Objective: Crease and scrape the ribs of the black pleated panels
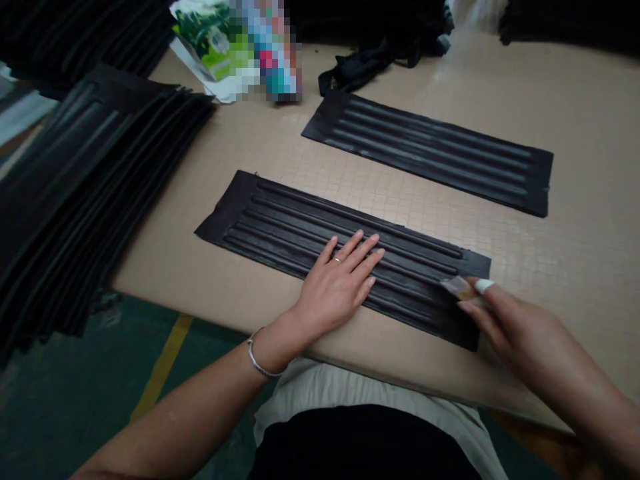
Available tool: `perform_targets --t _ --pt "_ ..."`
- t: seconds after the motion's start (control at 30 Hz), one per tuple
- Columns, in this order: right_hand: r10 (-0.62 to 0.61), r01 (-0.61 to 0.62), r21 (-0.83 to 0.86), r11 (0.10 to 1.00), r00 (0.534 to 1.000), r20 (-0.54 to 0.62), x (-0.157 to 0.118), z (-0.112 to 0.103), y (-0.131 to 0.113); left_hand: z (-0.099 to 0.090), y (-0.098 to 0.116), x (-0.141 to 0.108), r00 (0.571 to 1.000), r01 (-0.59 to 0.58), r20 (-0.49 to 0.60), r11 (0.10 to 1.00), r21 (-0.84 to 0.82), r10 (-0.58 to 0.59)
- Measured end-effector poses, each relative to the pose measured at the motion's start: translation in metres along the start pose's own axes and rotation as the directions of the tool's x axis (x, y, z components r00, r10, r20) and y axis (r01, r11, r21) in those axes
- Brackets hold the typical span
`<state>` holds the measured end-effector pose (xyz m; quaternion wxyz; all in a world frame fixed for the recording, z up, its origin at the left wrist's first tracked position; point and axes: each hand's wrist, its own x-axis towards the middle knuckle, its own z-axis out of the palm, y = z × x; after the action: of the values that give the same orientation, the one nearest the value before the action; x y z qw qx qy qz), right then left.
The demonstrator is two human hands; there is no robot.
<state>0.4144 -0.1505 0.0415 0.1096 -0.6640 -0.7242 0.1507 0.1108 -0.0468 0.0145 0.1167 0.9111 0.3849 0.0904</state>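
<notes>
A black ribbed panel (285, 213), leather-like, lies flat near the table's front edge with raised lengthwise ridges. My left hand (340, 283) rests on its middle, fingers spread and flat. At the panel's right end, my right hand (505, 313) pinches a small flat scraper-like piece (457, 289), clear at the tip and yellowish further back. Its tip meets the ends of the ridges. White tape wraps one fingertip of that hand. Farther back lies a second black ribbed panel (430, 153), apart from both hands.
A tall fanned stack of black panels (100, 180) overhangs the table's left edge. Behind it are more dark stacks (75, 33), a green-and-white packet (215, 47) and a black strap-like bundle (357, 67). Another dark pile (575, 23) stands at the back right of the tan table (590, 267).
</notes>
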Motion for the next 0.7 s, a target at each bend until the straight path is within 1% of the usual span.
perform_targets --t 0.03,0.07,0.13,0.2,0.3,0.37,0.43,0.5,0.6,0.7 --pt "-0.049 0.051 -0.033 0.998 0.997 0.056 0.012 0.003 -0.013 0.002 0.001 0.000 1.000 -0.006 -0.006 1.000 0.013 0.006" --pt "-0.079 0.090 -0.101 0.991 0.991 0.112 0.023 0.005 -0.025 0.003 0.001 0.000 1.000 -0.009 -0.011 1.000 0.024 0.009" --pt "-0.116 0.164 -0.241 0.957 0.973 0.201 0.047 0.009 -0.046 0.005 0.002 -0.001 1.000 -0.009 -0.013 0.999 0.038 0.010" --pt "-0.157 0.239 -0.299 0.924 0.949 0.273 0.069 0.010 -0.062 0.007 0.003 -0.001 1.000 -0.006 -0.008 0.999 0.043 0.007" --pt "-0.231 0.330 -0.244 0.912 0.904 0.361 0.099 0.008 -0.079 0.007 0.002 -0.001 1.000 -0.006 0.005 0.999 0.036 0.005" --pt "-0.283 0.364 -0.165 0.917 0.882 0.376 0.114 0.007 -0.082 0.007 0.002 -0.001 1.000 0.000 0.009 1.000 0.024 0.000" --pt "-0.328 0.388 -0.095 0.917 0.866 0.376 0.120 0.005 -0.078 0.006 0.002 -0.001 1.000 0.014 0.009 1.000 0.013 -0.014" --pt "-0.346 0.409 -0.082 0.909 0.849 0.398 0.116 0.001 -0.065 0.006 0.003 0.000 1.000 0.027 0.012 1.000 0.005 -0.027" --pt "-0.298 0.405 -0.165 0.899 0.843 0.447 0.093 -0.008 -0.037 0.005 0.003 0.000 0.999 0.036 0.022 0.999 0.003 -0.036" --pt "-0.243 0.362 -0.227 0.904 0.872 0.424 0.062 -0.018 -0.006 0.005 0.003 0.000 0.999 0.034 0.029 0.999 0.010 -0.035"
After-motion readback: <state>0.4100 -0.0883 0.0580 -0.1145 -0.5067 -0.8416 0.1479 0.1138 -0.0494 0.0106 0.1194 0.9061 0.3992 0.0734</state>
